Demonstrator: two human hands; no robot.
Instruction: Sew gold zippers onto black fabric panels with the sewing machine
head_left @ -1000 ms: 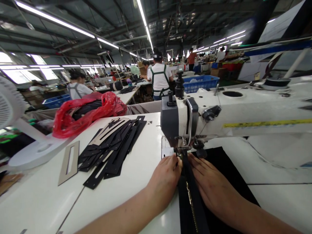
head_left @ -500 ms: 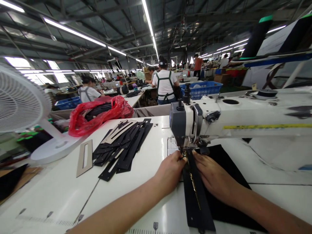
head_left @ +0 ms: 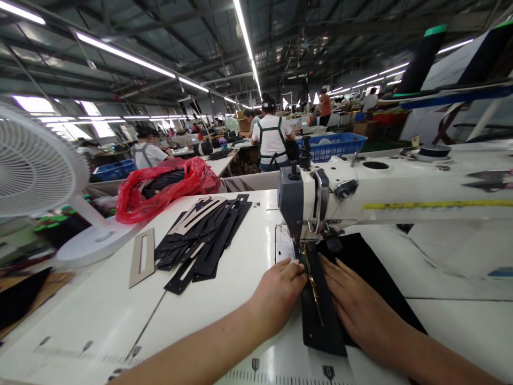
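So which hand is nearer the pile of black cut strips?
Left. The left hand lies right of the black cut strips; the right hand lies farther off, past the zipper.

Hands (head_left: 277, 295), seemingly zippered black strip (head_left: 318, 315), sewing machine (head_left: 304, 200)

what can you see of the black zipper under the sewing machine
A long black zipper with a narrow line of gold-coloured teeth along its tape. It lies flat, its far end under the foot of the white sewing machine. It overlaps a black fabric panel on its right, beside the white table on its left. The left hand touches its edge; the right hand lies beside it.
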